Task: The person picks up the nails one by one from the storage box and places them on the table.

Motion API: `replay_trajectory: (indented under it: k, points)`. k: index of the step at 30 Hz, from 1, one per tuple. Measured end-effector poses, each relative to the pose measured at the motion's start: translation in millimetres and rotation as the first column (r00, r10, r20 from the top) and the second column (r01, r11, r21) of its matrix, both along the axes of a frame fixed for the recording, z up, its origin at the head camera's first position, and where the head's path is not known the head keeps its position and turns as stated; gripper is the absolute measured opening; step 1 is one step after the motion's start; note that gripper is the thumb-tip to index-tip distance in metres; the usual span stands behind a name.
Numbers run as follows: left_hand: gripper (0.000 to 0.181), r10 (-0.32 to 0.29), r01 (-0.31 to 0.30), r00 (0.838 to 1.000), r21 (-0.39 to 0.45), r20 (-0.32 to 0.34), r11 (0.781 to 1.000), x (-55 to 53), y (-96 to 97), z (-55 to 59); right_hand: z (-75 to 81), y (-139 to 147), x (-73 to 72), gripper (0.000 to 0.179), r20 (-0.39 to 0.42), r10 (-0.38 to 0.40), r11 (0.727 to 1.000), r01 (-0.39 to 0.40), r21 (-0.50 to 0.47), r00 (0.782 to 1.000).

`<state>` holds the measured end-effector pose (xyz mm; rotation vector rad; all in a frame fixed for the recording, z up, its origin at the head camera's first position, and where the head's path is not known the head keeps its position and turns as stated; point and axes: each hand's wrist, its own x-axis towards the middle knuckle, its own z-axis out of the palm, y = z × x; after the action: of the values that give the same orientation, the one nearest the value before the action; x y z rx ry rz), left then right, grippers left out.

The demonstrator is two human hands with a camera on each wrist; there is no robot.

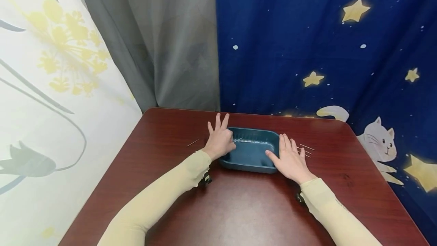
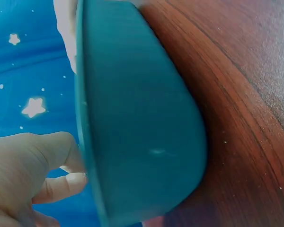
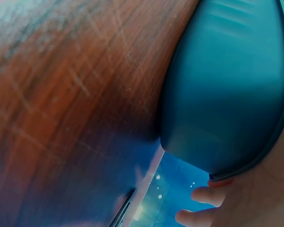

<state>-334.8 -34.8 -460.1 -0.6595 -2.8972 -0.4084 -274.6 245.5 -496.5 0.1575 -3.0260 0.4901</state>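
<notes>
A dark teal oblong tray (image 1: pixel 254 152) stands on the table. My left hand (image 1: pixel 219 142) is at its left end, thumb and forefinger pinching a thin metal rod (image 1: pixel 238 139) that slants over the tray; the other fingers stretch outward. In the left wrist view the tray's side hides the fingertips. At the opposite end my right hand (image 1: pixel 291 160) rests against the rim, fingers straight, thumb reaching over the inside. Several thin metal rods (image 1: pixel 307 147) lie on the table just beyond that hand, partly covered by its fingers. Another rod (image 1: pixel 192 142) lies left of the tray.
The reddish-brown wooden table (image 1: pixel 252 208) has rounded far corners. Behind it hang a grey curtain (image 1: pixel 187 48) and a blue curtain with stars (image 1: pixel 273 48). A white patterned wall hanging (image 1: pixel 51 124) is on the left.
</notes>
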Motion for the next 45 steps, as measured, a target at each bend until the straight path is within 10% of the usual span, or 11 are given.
replay_trajectory:
  k: [27,45]
  points:
    - [0.024,-0.019,0.035,0.993,0.129,-0.119,0.991,21.7,-39.8,31.9,0.2,-0.4,0.9,0.1,0.014,0.007,1.0,-0.007,0.005,1.0]
    - [0.026,0.11,-0.102,0.993,0.184,-0.034,0.978,5.2,-109.4,27.1,1.9,-0.6,0.4,0.1,0.005,0.007,1.0,-0.007,0.005,1.0]
